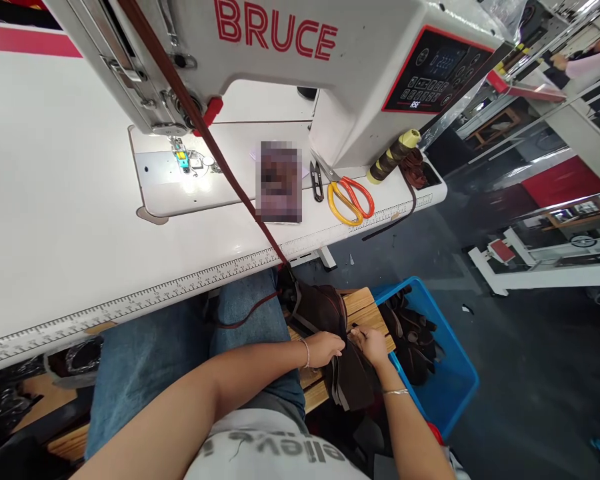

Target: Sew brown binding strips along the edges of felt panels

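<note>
Over the slatted light-wood bench [364,301], the left hand [325,349] and right hand [373,345] appear to pinch the layered dark-brown, leather-like panels [353,383], seemingly parting or aligning edges, so the next move calls for steady fingertip control.

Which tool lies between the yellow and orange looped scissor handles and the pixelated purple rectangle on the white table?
Small black thread snips lie between the scissor handles and the purple rectangle, in the head view.

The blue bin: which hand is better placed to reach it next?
Probably the right hand: it is nearer the blue bin; the left hand is farther across. Both hold the dark material.
</note>
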`<move>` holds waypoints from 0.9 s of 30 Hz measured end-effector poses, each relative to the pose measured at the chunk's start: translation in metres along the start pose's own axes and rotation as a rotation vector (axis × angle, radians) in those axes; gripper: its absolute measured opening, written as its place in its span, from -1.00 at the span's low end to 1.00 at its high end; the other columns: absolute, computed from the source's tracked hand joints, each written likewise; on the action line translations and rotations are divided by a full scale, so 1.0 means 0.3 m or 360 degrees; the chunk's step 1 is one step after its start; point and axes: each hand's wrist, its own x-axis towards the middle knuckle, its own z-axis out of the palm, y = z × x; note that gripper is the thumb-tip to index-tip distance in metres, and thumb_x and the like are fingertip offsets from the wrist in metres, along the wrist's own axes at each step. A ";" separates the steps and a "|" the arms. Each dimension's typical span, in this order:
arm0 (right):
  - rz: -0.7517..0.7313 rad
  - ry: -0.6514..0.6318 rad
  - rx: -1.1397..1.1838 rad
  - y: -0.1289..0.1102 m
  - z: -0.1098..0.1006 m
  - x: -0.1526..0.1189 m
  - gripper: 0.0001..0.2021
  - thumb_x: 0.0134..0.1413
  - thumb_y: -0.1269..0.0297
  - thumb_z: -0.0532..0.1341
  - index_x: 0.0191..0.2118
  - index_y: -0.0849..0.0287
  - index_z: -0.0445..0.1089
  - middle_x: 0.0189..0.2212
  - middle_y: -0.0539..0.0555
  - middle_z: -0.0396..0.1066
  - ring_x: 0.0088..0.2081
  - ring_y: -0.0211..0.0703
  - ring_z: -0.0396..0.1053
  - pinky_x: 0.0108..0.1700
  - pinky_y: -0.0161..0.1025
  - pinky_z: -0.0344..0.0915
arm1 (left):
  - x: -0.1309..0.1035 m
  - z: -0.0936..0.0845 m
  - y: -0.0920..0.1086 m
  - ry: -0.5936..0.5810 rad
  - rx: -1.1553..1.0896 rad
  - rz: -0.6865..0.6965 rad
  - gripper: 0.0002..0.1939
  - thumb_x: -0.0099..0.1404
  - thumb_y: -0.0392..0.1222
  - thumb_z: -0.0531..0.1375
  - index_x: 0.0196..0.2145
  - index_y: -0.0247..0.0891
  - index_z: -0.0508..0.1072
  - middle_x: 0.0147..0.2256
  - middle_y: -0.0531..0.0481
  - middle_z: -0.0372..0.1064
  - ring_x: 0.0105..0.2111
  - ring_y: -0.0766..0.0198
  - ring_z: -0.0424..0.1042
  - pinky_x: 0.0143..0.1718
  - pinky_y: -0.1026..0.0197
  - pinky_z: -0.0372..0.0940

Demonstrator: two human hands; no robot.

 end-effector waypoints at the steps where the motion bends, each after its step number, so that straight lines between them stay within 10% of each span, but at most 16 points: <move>1: 0.0003 0.0007 0.0061 0.003 0.002 -0.001 -0.52 0.13 -0.10 0.08 -0.53 0.15 0.50 -0.51 0.17 0.50 -0.39 -0.03 0.44 -0.34 -0.26 0.20 | -0.002 -0.004 0.000 -0.0001 -0.0022 -0.0008 -0.73 0.29 -0.38 0.10 -0.54 -0.27 0.15 -0.40 0.00 0.29 -0.33 0.26 0.31 -0.29 0.25 0.16; 18: 0.0297 0.0313 0.1151 -0.119 -0.025 -0.168 -0.58 0.07 -0.10 0.20 -0.49 0.21 0.42 -0.49 0.10 0.45 -0.37 -0.09 0.38 -0.27 -0.23 0.30 | 0.173 0.078 -0.054 0.0073 -0.0497 -0.0661 -0.72 0.38 -0.06 0.13 -0.34 -0.37 0.41 -0.45 0.06 0.35 -0.47 0.38 0.36 -0.35 0.23 0.35; 27: -0.0166 0.0136 0.0913 -0.223 -0.114 -0.086 -0.60 0.10 0.02 0.22 -0.61 0.19 0.34 -0.61 0.00 0.25 -0.49 -0.22 0.21 -0.39 -0.28 0.17 | 0.154 0.050 -0.039 0.0094 -0.0556 -0.0873 -0.72 0.40 -0.05 0.10 -0.19 -0.37 0.41 -0.36 0.01 0.39 -0.42 0.36 0.40 -0.36 0.23 0.38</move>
